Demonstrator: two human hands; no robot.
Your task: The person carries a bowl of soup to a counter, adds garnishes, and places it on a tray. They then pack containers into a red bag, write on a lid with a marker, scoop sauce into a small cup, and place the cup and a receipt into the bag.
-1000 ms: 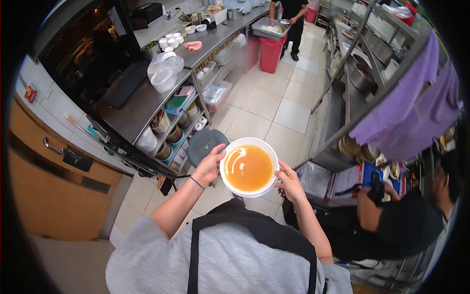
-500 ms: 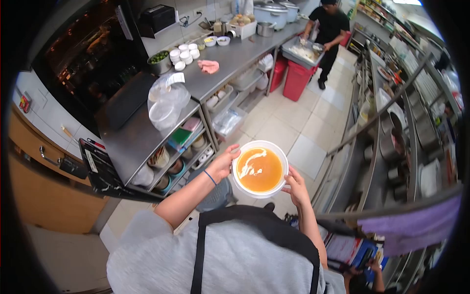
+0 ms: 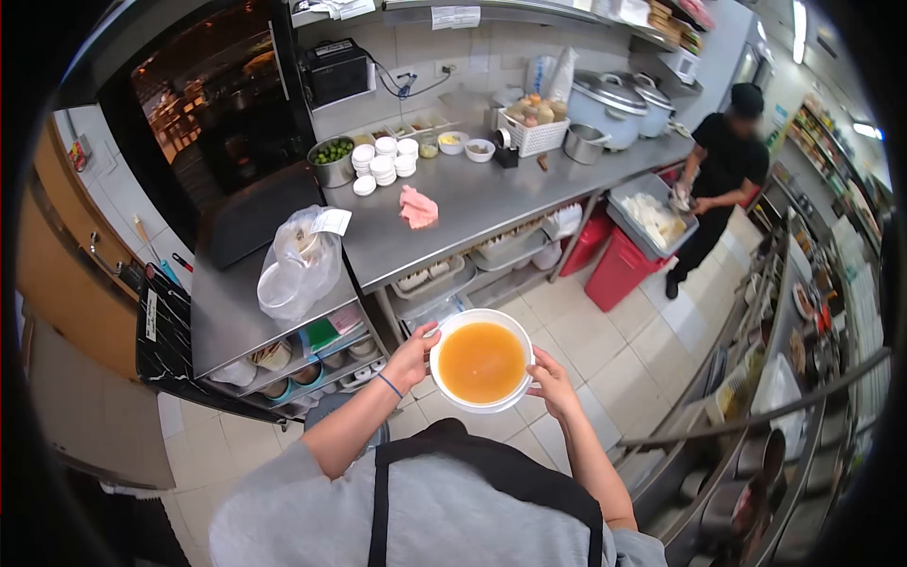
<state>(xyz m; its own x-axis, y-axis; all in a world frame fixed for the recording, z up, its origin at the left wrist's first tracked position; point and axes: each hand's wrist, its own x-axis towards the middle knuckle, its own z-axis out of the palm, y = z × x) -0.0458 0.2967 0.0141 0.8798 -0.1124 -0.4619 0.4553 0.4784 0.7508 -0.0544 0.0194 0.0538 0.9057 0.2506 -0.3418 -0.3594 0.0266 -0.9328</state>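
Note:
In front of my apron, a round white bowl is filled with orange-brown soup. My left hand, with a blue band at the wrist, grips the bowl's left rim. On the right side, the fingers of my right hand are wrapped against the rim. The bowl hangs in the air above the tiled floor, roughly level. Past it, on the steel counter, lie a pink cloth and a clear plastic bag with containers inside and a paper slip.
Stacked white cups, a pot of green limes and a white basket stand on the counter. A person in black works over a grey tub on a red bin. Steel shelving lines the right.
My view has turned right and lifted toward the counter. The bowl stays in both hands. White streaks, likely light reflections, no longer show on the soup.

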